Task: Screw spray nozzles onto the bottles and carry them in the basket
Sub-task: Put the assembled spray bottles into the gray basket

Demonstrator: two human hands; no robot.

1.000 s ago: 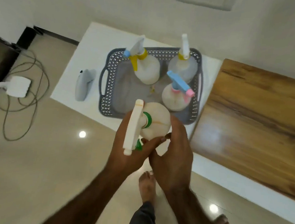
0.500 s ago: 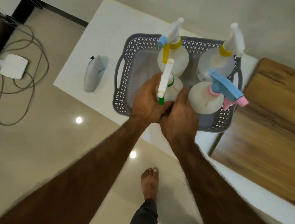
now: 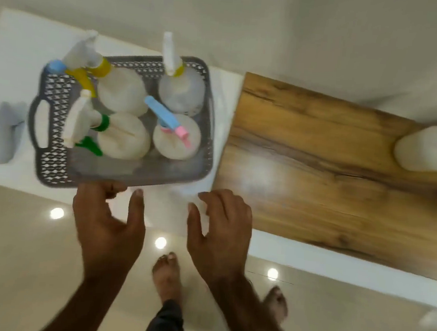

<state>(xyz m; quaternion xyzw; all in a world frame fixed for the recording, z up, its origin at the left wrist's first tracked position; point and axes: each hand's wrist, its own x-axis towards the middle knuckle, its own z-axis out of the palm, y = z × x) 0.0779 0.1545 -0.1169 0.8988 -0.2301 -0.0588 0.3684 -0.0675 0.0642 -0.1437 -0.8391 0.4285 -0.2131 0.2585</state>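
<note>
A grey perforated basket stands on the white table and holds several white spray bottles. The bottle with the green collar is at the front left, next to one with a blue and pink nozzle. Behind them stand a bottle with a yellow and blue nozzle and one with a white nozzle and yellow collar. My left hand is open, fingertips at the basket's near rim. My right hand is open and empty, just right of the basket. Another white bottle lies on the wooden top.
A grey object lies on the white table left of the basket. The wooden tabletop adjoins it on the right. A wall runs behind both. My bare feet stand on the glossy tiled floor below.
Both hands let go of the green-collared bottle, which now stands in the basket's front left corner, and drew back to the near edge. The view shifted right.
</note>
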